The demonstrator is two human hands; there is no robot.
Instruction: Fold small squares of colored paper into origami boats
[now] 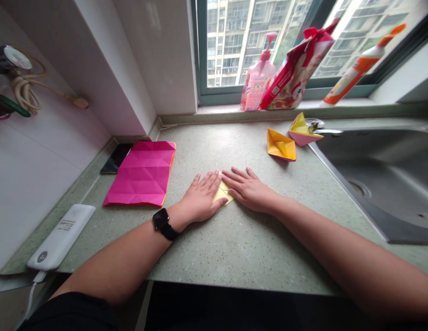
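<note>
A small folded yellow paper (222, 192) lies on the speckled green counter (234, 239). My left hand (202, 197) lies flat on its left part, fingers stretched out. My right hand (250, 188) presses flat on its right part, fingers extended. Most of the paper is hidden under both palms. A black watch (163, 223) is on my left wrist.
A creased pink paper sheet (142, 173) lies to the left, beside a dark phone (116, 157) and a white power bank (62, 236). Two folded yellow-pink paper boats (281, 145) (302, 130) sit near the steel sink (383, 174). A pink pump bottle (258, 80), a red bag (297, 69) and an orange bottle (359, 66) stand on the sill.
</note>
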